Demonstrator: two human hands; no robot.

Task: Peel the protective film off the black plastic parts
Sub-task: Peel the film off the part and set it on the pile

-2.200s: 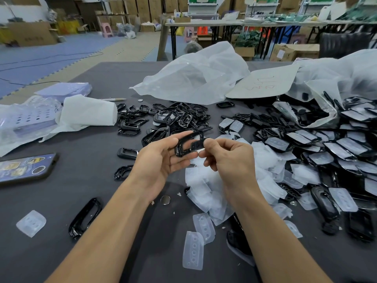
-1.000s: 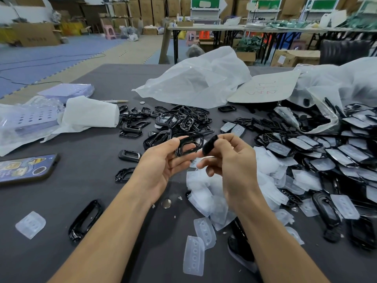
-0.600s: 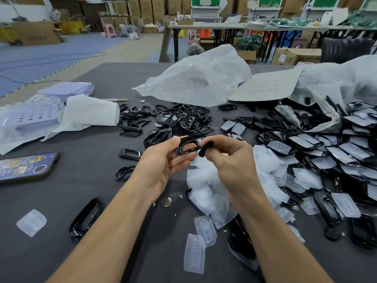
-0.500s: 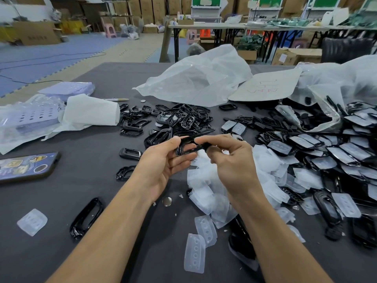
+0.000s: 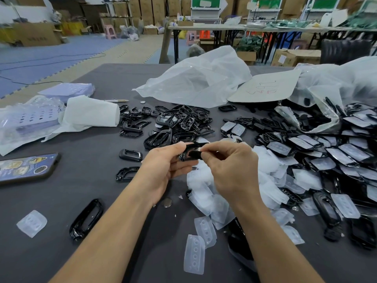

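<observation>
Right hand (image 5: 230, 170) again pinches black part (image 5: 190, 155)

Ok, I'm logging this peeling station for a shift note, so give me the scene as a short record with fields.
held item: black part, above the table
left hand: grips the part's left end
right hand: pinches its right end; film there unclear
under hands: peeled films, heaped
far centre: bare frames, piled
right side: film-covered parts, piled
left edge: phone, lying flat
</observation>
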